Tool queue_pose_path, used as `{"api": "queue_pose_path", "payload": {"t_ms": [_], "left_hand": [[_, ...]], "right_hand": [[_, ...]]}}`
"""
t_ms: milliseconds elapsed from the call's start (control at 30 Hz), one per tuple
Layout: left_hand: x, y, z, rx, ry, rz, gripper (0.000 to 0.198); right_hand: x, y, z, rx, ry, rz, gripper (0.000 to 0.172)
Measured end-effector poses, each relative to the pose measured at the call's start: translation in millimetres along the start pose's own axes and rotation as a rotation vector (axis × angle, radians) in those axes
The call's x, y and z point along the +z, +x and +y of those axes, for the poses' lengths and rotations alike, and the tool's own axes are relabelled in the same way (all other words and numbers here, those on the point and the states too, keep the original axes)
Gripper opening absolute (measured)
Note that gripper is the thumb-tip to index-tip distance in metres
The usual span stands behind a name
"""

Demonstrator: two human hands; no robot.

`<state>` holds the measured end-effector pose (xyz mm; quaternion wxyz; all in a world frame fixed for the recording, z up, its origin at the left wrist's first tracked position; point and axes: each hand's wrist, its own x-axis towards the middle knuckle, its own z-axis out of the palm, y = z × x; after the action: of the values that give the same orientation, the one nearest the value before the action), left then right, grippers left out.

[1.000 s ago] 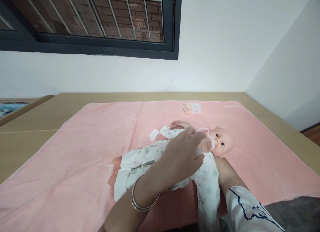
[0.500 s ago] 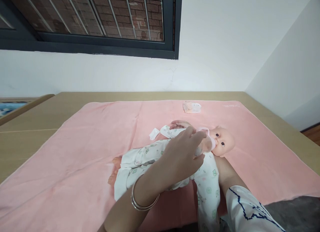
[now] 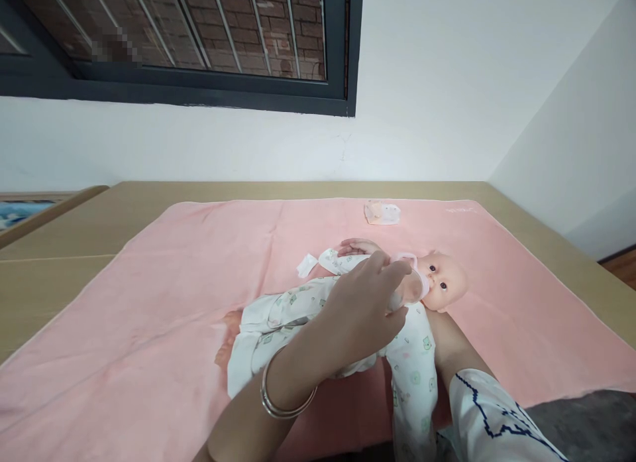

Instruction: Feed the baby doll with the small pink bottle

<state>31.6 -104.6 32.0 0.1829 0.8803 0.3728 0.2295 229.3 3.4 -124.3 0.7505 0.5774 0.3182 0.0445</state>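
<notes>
A baby doll (image 3: 450, 280) in a white printed outfit lies on its back, head to the right. My left hand (image 3: 370, 303), with a silver bangle at the wrist, is wrapped round a baby bottle (image 3: 412, 288) with a pale pink collar and handle. The bottle's tip is at the doll's mouth; my fingers hide much of its body. My right forearm passes beneath the doll's neck. On the far side my right hand (image 3: 358, 246) shows, its fingers curved along the doll's upper arm, holding it; the palm is hidden.
A pink cloth (image 3: 199, 250) covers most of the wooden table (image 3: 149, 191). Near its far edge lies a small whitish packet (image 3: 382, 213). Behind stand a white wall (image 3: 422, 117) and a dark-framed, barred window (image 3: 223, 91).
</notes>
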Motion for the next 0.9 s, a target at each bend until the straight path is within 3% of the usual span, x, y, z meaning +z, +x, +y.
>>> {"api": "queue_pose_path", "payload": {"t_ms": [100, 200, 367, 533, 667, 833, 900], "left_hand": [[0.3, 0, 0, -0.001, -0.002, 0.000, 0.043], [1.2, 0, -1, 0.007, -0.003, 0.007, 0.044], [1.4, 0, -1, 0.014, -0.003, 0.009, 0.046], [0.8, 0, 0, 0.014, 0.006, 0.005, 0.043], [1.4, 0, 0, 0.017, 0.019, 0.013, 0.044], [2.6, 0, -1, 0.018, 0.012, 0.013, 0.045], [3.4, 0, -2, 0.023, 0.015, 0.021, 0.046]], "right_hand": [[0, -1, -1, 0.105, 0.076, -0.077, 0.049], [-2, 1, -2, 0.175, 0.281, -0.055, 0.048], [-2, -2, 4, -0.030, -0.073, -0.121, 0.041], [4, -20, 15, -0.038, -0.116, -0.052, 0.055], [6, -19, 16, -0.098, -0.091, -0.023, 0.040], [6, -17, 16, -0.154, -0.259, -0.011, 0.027], [8, -20, 19, -0.101, -0.076, 0.032, 0.022]]}}
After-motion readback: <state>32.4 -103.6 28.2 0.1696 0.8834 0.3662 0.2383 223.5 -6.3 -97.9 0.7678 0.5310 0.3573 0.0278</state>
